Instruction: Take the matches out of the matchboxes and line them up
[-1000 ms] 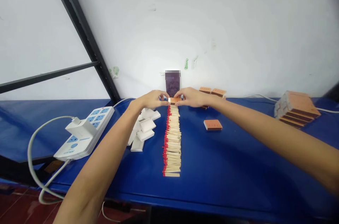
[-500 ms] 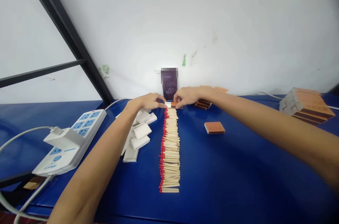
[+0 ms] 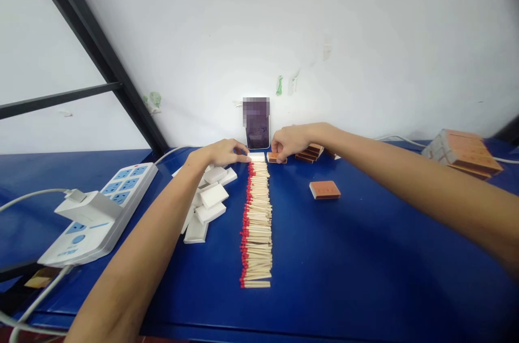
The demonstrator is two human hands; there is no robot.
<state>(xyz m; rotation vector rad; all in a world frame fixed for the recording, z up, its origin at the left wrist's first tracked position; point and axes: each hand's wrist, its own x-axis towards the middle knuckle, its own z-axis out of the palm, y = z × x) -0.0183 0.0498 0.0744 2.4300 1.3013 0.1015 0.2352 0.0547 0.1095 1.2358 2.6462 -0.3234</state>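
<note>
At the far end of a long row of red-headed matches [image 3: 258,218], my left hand [image 3: 229,152] pinches the left end of a white matchbox tray [image 3: 257,157]. Just right of the tray, my right hand [image 3: 291,142] grips an orange-brown matchbox sleeve [image 3: 271,158] between thumb and fingers. A small gap separates sleeve and tray. White matchbox trays [image 3: 211,205] lie in a loose heap left of the matches. One closed-looking orange matchbox [image 3: 325,190] rests on the blue table [image 3: 324,267], right of the row.
A phone [image 3: 257,126] leans on the wall behind the matches. More matchbox sleeves [image 3: 308,154] are piled behind my right wrist, and a stack of matchboxes [image 3: 464,153] stands far right. A power strip [image 3: 101,218] with a plugged-in white charger and cables lies left.
The sleeve has come away from the white tray, moving right with my right hand. My left hand stays on the tray. The view has shifted slightly.
</note>
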